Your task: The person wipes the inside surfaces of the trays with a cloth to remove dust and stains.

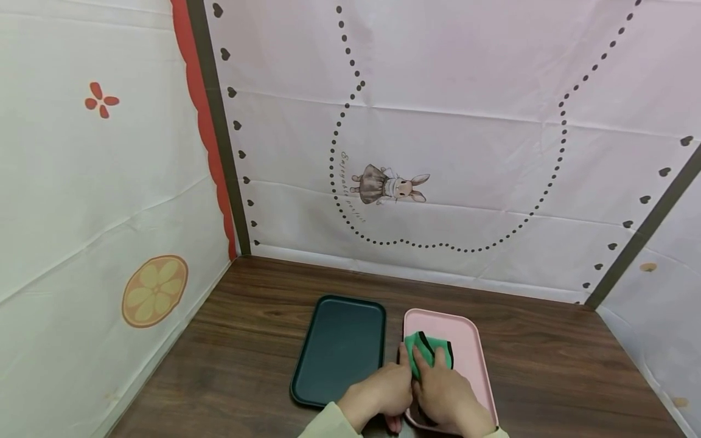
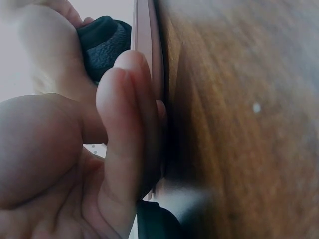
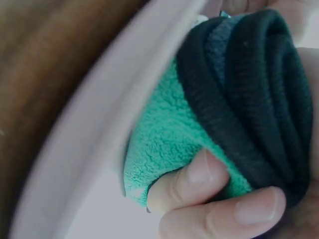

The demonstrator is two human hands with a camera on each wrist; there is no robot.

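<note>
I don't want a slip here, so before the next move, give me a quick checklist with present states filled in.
1. Green cloth in the right hand: ok, the fingers grip it.
2. Cloth over the pink tray: ok, near the tray's left edge.
3. Left hand beside that edge: ok.
4. Left hand's hold firm enough to steady the tray: cannot tell.
5. Dark teal tray apart from the pink one: ok, a strip of wood-grain table shows between them.
6. Tray surface beneath the cloth: cannot tell, it is hidden.
</note>
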